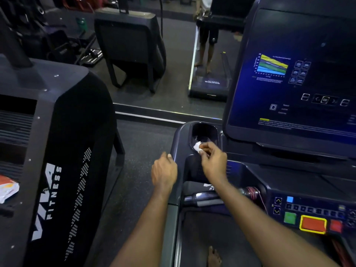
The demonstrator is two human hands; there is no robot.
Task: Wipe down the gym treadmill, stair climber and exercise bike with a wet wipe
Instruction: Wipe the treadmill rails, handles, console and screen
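Fingers (207,149) and thumb of my right hand (214,162) are pinched narrow on a small, crumpled white wipe (197,147). I have it at the near rim of the cup holder (205,130), which is sunk into the left wing of the treadmill (180,139) console. The wipe touches the holder's near edge, and part of it hangs over the hollow.

My left hand (164,171) sits at the outer left edge of that same wing, back up, with the thumb against the plastic. Its fingers curl down out of my sight, so I cannot tell whether they grip the edge or only lie against it. The two hands are near each other but apart.

To the right of the cup holder stands the lit screen (289,74), tilted back and showing a coloured chart. Below it I see a green button (290,218), an orange one (313,224) edged in yellow, and a red one (336,225). My bare foot (213,257) is on the belt. At my left is a black machine (57,151) marked FITNESS, with an orange and white packet (8,187) lying on it. A mirror (173,54) ahead reflects legs.
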